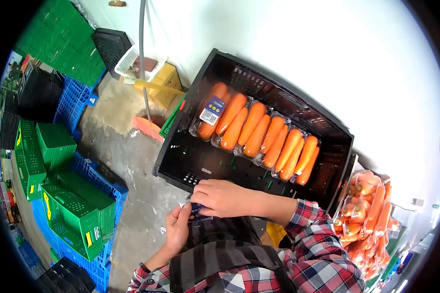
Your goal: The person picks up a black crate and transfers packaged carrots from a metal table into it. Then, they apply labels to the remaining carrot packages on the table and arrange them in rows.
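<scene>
Both hands pinched a blue label beside the black crate.
The fingers of the left hand and right hand were closed on the small blue label, largely hidden by them; whether its pale corner was backing could not be told. A hard tug between the hands could have creased or torn it; a slackened pinch could have dropped it to the concrete floor. Beyond lay the black crate, its wrapped carrots in a row, the leftmost pack visibly labelled. Bagged carrots sat well apart, rightward.
</scene>
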Motion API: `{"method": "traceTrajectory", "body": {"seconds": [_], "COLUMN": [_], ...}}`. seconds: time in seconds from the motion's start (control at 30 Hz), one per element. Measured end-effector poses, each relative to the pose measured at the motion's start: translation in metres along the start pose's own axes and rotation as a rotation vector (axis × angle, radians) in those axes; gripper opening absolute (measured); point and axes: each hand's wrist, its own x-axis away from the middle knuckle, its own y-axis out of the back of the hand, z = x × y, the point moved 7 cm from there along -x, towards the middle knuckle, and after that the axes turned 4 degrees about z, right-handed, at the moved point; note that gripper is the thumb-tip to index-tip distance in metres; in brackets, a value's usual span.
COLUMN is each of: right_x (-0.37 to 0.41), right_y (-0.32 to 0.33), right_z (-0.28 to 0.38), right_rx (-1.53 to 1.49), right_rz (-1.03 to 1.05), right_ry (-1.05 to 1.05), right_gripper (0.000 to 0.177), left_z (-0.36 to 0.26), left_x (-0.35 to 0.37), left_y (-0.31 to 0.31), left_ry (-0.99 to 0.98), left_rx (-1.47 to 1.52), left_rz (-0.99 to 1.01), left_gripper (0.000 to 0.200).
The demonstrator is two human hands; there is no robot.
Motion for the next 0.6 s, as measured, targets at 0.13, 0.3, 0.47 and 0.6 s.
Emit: {"method": "traceTrajectory", "body": {"seconds": [0.13,0.3,0.47,0.6], "right_x": [0.016,0.031,0.039,0.043], "right_y": [-0.007,-0.016,-0.003,0.031], "right_z": [0.019,0.042,0.059,0.030], "right_rx": [0.147,0.298,0.292,0.110], "right_rz": [-0.039,-0.067,-0.132,-0.414], "right_ry": [0.092,0.157,0.180,-0.134], "right_gripper": [0.018,0.010,0.008,0.021], "left_z": [-0.017,-0.008,0.026,0.024], "left_x": [0.007,0.010,-0.006,-0.002], "left_y": [-0.006,-0.010,0.010,0.017], "left_ry": [-0.020,-0.022,0.001,0.007], "left_rx": [-0.266,-0.348,-0.271,0.056], "left_rz": [0.001,-0.011,-0.234,-0.208], "left_gripper": [0.031,0.025,0.027,0.033]}}
